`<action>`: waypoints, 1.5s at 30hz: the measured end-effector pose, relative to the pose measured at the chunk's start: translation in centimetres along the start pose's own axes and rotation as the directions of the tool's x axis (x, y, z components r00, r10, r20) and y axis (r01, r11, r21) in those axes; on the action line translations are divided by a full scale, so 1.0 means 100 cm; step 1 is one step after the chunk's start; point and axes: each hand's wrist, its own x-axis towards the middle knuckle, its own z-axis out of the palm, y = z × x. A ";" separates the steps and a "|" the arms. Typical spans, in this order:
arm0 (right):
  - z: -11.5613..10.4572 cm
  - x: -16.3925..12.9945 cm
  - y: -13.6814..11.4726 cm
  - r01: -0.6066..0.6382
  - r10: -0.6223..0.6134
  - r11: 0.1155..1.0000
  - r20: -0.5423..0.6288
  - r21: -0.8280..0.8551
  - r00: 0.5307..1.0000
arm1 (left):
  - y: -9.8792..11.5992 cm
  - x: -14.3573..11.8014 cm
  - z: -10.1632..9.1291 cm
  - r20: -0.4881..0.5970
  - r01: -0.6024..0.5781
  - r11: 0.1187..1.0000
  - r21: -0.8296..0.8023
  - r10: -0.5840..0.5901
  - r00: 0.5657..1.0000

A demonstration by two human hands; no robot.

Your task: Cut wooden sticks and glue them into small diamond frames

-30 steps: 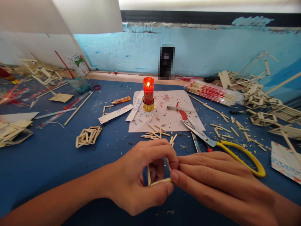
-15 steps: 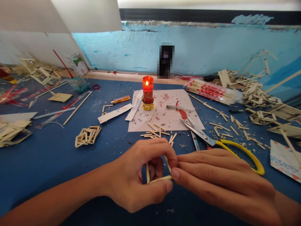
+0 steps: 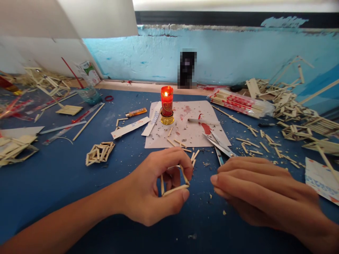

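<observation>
Between the thumb and fingers of my left hand (image 3: 156, 187) is a small frame of short wooden sticks (image 3: 174, 191), with dark joints at its corners. Part of the frame is hidden by the fingers. My right hand (image 3: 259, 190) is apart from it, to the right, with its fingers pressed together. What those fingers hold, if anything, is hidden. Just beyond my right hand lie scissors (image 3: 221, 145), their handles covered by it. Short cut sticks (image 3: 195, 155) lie behind my left hand. A lit red candle (image 3: 167, 102) in a gold base stands on a stained white sheet (image 3: 156, 141).
A finished-looking stick lattice (image 3: 100, 153) and an orange lighter (image 3: 136, 112) lie left of the sheet. To the right are bagged chopsticks (image 3: 238, 102), stick scraps (image 3: 265, 146) and a pile of stick frames (image 3: 296, 132). A glass jar (image 3: 89, 95) stands at the back left.
My right hand has moved away from the frame to the right, over the yellow scissor handles. My left hand, still holding the frame, has shifted slightly up and left.
</observation>
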 end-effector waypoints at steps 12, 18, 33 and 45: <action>0.016 0.015 0.007 -0.121 0.122 0.992 -0.059 0.029 0.991 | -0.008 -0.003 0.003 -0.152 -0.286 0.864 0.414 0.375 0.914; 0.015 0.020 0.012 -0.225 0.243 0.901 -0.002 0.370 0.970 | -0.012 -0.003 0.005 -0.190 -0.275 0.873 0.403 0.373 0.908; 0.014 0.022 0.010 -0.368 0.392 0.824 0.036 0.431 0.919 | -0.009 -0.009 0.007 -0.167 -0.302 0.883 0.359 0.380 0.910; 0.012 0.028 0.014 -0.380 0.379 0.886 0.058 0.267 0.924 | -0.003 -0.011 0.007 -0.155 -0.024 0.902 -0.432 -0.048 0.987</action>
